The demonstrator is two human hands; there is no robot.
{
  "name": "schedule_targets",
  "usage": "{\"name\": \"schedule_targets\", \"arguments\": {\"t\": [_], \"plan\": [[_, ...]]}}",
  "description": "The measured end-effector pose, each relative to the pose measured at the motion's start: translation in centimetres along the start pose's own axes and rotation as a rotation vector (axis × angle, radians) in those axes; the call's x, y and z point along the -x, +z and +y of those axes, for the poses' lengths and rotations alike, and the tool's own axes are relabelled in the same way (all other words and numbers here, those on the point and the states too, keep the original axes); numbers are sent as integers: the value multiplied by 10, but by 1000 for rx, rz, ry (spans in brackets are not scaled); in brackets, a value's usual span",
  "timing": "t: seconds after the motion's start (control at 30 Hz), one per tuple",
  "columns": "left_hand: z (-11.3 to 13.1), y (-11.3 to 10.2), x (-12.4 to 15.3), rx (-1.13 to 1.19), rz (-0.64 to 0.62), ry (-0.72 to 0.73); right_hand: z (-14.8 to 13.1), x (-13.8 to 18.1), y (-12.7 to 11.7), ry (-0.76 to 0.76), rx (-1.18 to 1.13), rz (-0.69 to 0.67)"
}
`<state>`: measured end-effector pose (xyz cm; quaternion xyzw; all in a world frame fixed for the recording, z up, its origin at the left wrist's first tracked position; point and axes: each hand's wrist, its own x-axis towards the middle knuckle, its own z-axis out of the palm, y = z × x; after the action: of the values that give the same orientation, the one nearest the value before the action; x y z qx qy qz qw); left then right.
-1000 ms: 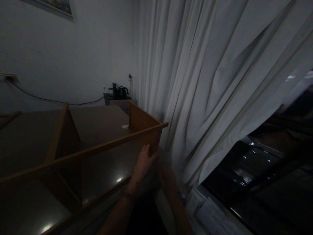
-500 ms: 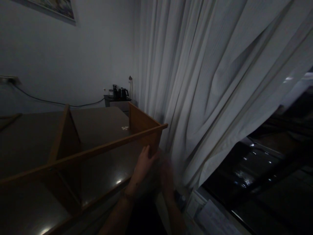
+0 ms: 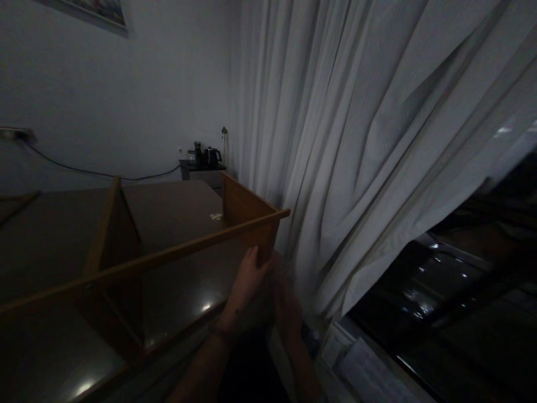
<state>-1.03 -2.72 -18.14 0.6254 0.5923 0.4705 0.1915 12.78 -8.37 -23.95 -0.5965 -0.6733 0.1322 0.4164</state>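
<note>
A wooden shelf unit (image 3: 184,249) lies on a glossy dark tabletop, its end panel (image 3: 247,204) at the right. My left hand (image 3: 248,275) grips that end panel near its lower front corner, fingers on the inner face and thumb toward the outer side. Just to the right, my right hand (image 3: 287,308) is beside the panel's outer side, low and close to the left hand. Motion and dim light smear its fingers, so whether it holds anything does not show.
A long white curtain (image 3: 344,145) hangs close on the right. Behind the table, a small stand (image 3: 205,174) bears a black kettle (image 3: 212,157). A dark cable (image 3: 84,171) runs along the wall. Papers (image 3: 369,366) lie low at the right, near a dark glossy surface (image 3: 423,280).
My right hand has shifted slightly downward and is still blurred. The left hand keeps its place on the end panel, and the view has moved a little.
</note>
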Motion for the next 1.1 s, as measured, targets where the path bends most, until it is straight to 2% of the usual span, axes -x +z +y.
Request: {"name": "schedule_targets", "arguments": {"t": [0.13, 0.23, 0.3, 0.57, 0.67, 0.9, 1.0, 1.1], "plan": [[-2, 1, -1, -15, 3, -3, 2, 0, -6, -130, 204, 85], [-2, 1, -1, -22, -1, 6, 1, -2, -10, -231, 208, 160], [-2, 1, -1, -27, -1, 2, -1, -4, -10, -245, 161, 172], [-1, 0, -1, -31, 6, 18, -5, -4, 3, -74, -106, 144], [-1, -1, -1, -14, -6, 11, -9, -4, 7, 33, -276, 154], [-1, -1, -1, -14, -23, -2, -1, -20, 19, 352, -789, 29], [-2, 0, -1, -14, -17, -16, 3, -23, 22, 394, -817, 19], [-4, 2, -2, -31, -11, -15, 0, -19, 17, 327, -738, 48]]}}
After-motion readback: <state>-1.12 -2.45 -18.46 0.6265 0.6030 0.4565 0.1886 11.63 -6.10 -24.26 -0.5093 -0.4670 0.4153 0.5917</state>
